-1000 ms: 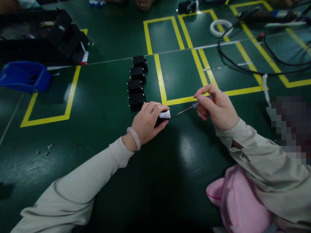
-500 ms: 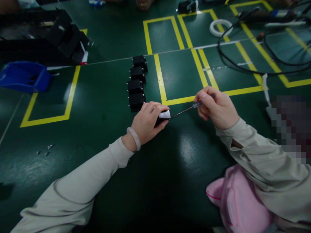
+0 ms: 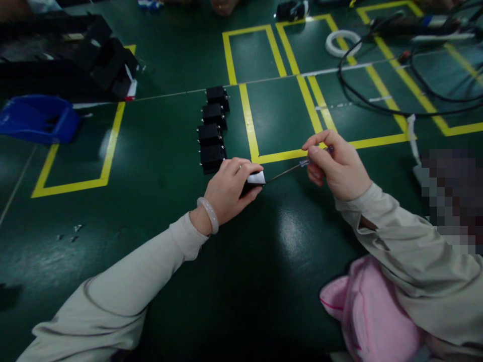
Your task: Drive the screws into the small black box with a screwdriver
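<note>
My left hand [image 3: 230,188] is wrapped round a small black block with a white face [image 3: 256,178], steadying it on the green table. Most of the block is hidden under the fingers. In my right hand [image 3: 334,163] is a screwdriver [image 3: 287,172] with a clear handle, pinched between thumb and fingers. Its thin shaft slants down to the left, and the tip meets the right end of the block. Just beyond my left hand, several black blocks [image 3: 210,134] stand in a row with small shiny screws sticking out at their sides.
Loose screws [image 3: 74,234] lie on the left. Behind them are a blue bin [image 3: 39,120] and a black crate [image 3: 68,60]. At the back right, a tape roll [image 3: 342,43] lies near a black cable [image 3: 350,88]. A pink plush thing [image 3: 373,311] is below my right arm. Another person's hand [image 3: 223,6] shows at the far edge.
The fingers of my right hand have shifted slightly on the screwdriver's handle, with the index finger raised a little. My left hand and the block have stayed in place.
</note>
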`<state>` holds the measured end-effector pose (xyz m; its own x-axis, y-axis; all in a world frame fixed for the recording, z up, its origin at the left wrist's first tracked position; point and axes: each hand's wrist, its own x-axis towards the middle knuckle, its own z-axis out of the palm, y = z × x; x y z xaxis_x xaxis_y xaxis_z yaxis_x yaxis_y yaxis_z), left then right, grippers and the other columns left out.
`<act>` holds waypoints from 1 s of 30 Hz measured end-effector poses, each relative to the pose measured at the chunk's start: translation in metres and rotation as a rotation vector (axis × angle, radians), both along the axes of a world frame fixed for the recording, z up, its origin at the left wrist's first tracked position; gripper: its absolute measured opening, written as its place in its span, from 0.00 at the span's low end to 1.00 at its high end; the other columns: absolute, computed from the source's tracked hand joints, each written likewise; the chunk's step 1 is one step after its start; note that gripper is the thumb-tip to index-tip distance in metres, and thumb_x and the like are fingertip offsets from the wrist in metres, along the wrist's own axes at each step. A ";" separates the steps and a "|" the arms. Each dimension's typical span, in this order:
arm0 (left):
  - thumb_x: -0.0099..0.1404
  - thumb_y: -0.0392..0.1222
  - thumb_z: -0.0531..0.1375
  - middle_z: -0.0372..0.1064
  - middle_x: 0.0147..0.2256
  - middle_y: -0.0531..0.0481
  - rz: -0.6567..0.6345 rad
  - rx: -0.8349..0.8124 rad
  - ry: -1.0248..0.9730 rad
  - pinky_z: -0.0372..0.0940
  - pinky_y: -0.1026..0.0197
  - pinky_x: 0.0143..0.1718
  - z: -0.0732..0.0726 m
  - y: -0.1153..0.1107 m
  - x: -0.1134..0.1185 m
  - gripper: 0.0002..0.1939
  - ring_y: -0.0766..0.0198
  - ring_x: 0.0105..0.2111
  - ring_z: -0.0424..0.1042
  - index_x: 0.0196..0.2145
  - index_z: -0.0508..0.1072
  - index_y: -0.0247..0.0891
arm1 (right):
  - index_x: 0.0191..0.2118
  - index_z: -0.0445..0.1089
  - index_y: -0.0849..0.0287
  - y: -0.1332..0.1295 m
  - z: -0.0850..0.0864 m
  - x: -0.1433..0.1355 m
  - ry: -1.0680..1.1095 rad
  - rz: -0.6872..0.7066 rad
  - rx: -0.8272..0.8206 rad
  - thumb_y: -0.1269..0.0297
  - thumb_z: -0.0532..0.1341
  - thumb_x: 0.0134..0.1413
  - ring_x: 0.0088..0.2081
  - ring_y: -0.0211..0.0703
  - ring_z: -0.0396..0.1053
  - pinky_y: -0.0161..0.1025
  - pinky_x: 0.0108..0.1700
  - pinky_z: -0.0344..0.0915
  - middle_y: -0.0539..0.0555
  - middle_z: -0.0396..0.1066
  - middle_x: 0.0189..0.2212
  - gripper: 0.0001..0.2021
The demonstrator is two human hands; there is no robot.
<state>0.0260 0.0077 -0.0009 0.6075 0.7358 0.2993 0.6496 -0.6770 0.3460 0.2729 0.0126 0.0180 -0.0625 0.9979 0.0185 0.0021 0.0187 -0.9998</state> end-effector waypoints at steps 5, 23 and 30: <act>0.70 0.39 0.60 0.69 0.50 0.40 -0.007 0.016 -0.004 0.67 0.47 0.50 0.000 0.000 0.000 0.17 0.51 0.49 0.68 0.54 0.66 0.35 | 0.33 0.65 0.54 0.000 0.001 0.001 0.007 0.017 -0.014 0.54 0.64 0.61 0.12 0.32 0.51 0.34 0.13 0.51 0.41 0.51 0.12 0.12; 0.70 0.39 0.60 0.69 0.50 0.41 0.000 0.007 0.000 0.67 0.47 0.50 0.000 0.000 0.000 0.17 0.51 0.49 0.68 0.54 0.66 0.35 | 0.36 0.64 0.53 -0.001 0.002 -0.001 0.001 0.008 0.014 0.54 0.68 0.58 0.12 0.32 0.51 0.33 0.12 0.50 0.40 0.53 0.12 0.13; 0.70 0.40 0.59 0.68 0.50 0.41 0.000 0.003 -0.007 0.67 0.46 0.50 0.000 0.001 0.000 0.17 0.51 0.50 0.68 0.54 0.66 0.36 | 0.31 0.65 0.55 0.000 0.002 0.000 -0.020 0.030 0.015 0.52 0.65 0.60 0.11 0.31 0.50 0.33 0.13 0.51 0.40 0.50 0.11 0.14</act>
